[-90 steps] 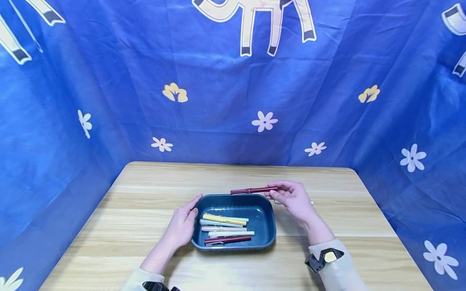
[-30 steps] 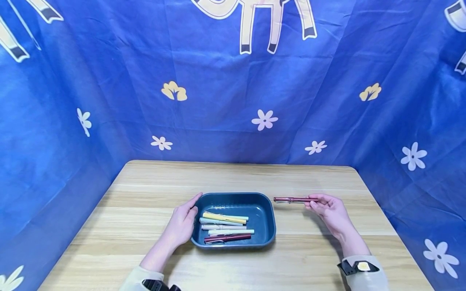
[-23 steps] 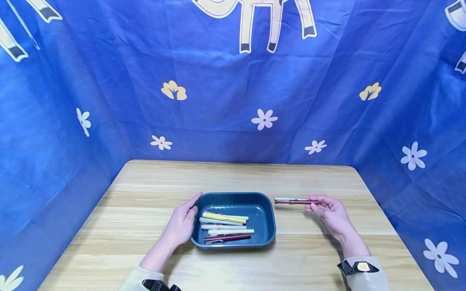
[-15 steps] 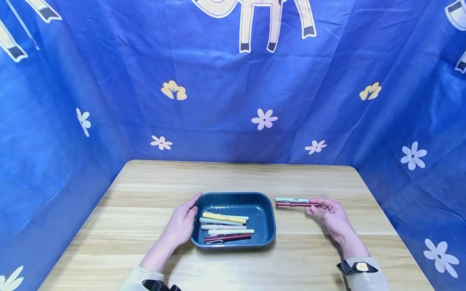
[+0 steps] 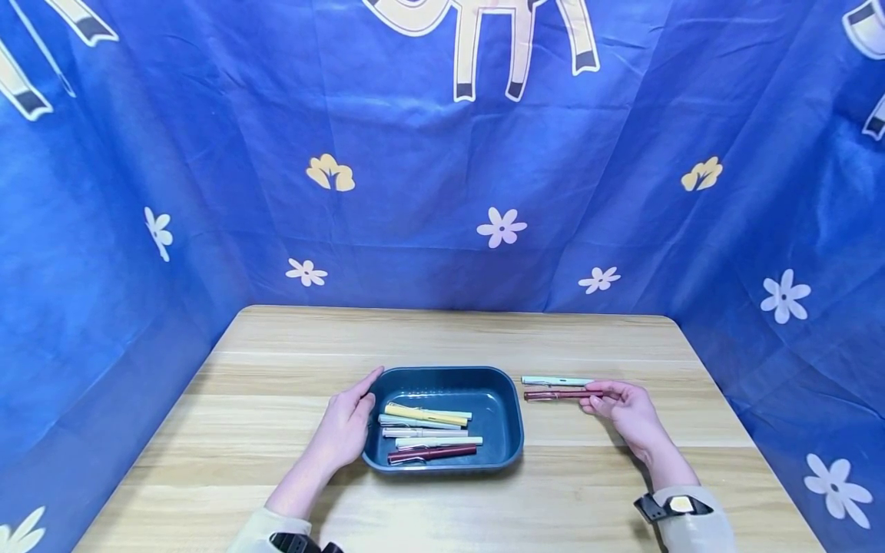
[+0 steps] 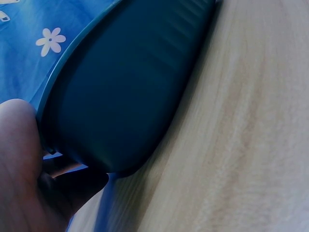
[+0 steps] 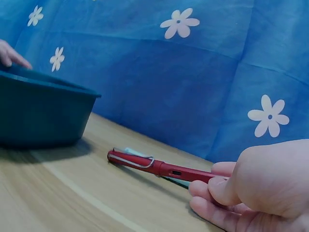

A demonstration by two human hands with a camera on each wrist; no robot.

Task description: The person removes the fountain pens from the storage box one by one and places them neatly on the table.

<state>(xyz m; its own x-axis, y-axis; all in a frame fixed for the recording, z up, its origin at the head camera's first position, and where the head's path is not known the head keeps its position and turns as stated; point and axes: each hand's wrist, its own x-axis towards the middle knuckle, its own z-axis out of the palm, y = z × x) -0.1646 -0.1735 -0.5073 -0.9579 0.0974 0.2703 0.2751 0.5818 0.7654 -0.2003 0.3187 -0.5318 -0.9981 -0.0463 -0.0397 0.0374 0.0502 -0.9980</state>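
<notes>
My right hand pinches the rear end of a dark red fountain pen between thumb and fingers. The pen lies level, close over the table, its clip end pointing left. Just behind it, parallel, a pale mint pen lies on the table; the red pen mostly hides it in the right wrist view. With my left hand I grip the left end of a dark teal bin, thumb at the rim. Inside the bin lie a yellow pen, another dark red pen and several pale pens.
The bin stands mid-table on a light wooden tabletop. Blue cloth with white flowers and animal legs surrounds the table at the back and both sides. Bands with devices sit on both wrists.
My right hand carried the red pen from above the bin's back right rim rightward and down, then drew it slightly toward me, uncovering the mint pen. The left hand stayed at the bin.
</notes>
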